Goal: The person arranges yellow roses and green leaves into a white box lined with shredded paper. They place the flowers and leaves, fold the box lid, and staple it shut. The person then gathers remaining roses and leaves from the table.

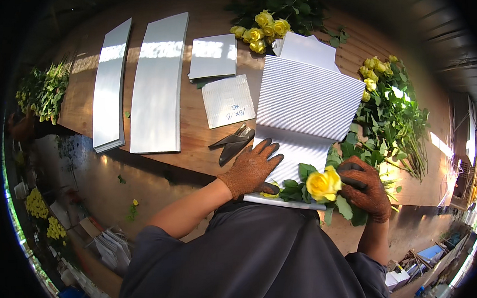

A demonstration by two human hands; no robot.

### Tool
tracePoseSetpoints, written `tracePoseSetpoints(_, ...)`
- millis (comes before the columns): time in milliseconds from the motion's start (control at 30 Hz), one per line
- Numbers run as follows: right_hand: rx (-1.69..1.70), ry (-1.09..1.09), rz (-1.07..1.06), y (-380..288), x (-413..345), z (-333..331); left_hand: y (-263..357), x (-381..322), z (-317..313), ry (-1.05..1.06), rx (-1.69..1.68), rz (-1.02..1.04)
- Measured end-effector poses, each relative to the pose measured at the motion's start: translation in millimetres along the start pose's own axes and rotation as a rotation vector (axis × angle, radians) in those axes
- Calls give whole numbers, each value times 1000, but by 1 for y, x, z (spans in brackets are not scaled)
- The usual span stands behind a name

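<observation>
My left hand (253, 168), in an orange-brown glove with dark fingertips, lies with fingers spread on a folded sheet of white corrugated cardboard (310, 98) at the table's near edge. Below its thumb shows part of a yellow rose (270, 191), partly hidden. My right hand (362, 188), gloved alike, is curled around a yellow rose (324, 185) just behind its bloom, over the right side of the cardboard. Green leaves (295, 190) lie between the two hands. A dark stapler-like hand tool (234, 142) rests on the wooden table, left of the cardboard and beyond my left hand.
Long white boards (159, 84) and smaller white sheets (214, 55) are stacked on the left. A marked cardboard piece (229, 102) lies near the tool. Yellow roses (263, 31) lie at the far side, with more leafy rose stems (394, 112) on the right.
</observation>
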State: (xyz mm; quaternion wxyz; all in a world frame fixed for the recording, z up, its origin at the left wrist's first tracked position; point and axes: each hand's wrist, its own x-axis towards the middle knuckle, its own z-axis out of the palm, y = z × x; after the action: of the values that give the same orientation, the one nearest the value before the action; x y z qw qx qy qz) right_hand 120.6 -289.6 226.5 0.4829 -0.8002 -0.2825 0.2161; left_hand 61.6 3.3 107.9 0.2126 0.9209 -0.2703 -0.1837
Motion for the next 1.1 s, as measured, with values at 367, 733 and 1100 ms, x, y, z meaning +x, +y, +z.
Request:
tracePoseSetpoints(367, -624, -238, -82, 75, 13, 114, 1, -16, 5, 151, -156, 12)
tracePoseSetpoints(733, -262, -71, 441, 103, 48, -56, 9, -9, -12, -50, -145, -35)
tracePoseSetpoints(1100, -574, 256, 231, 144, 15, -95, 7, -6, 5, 62, -183, -76)
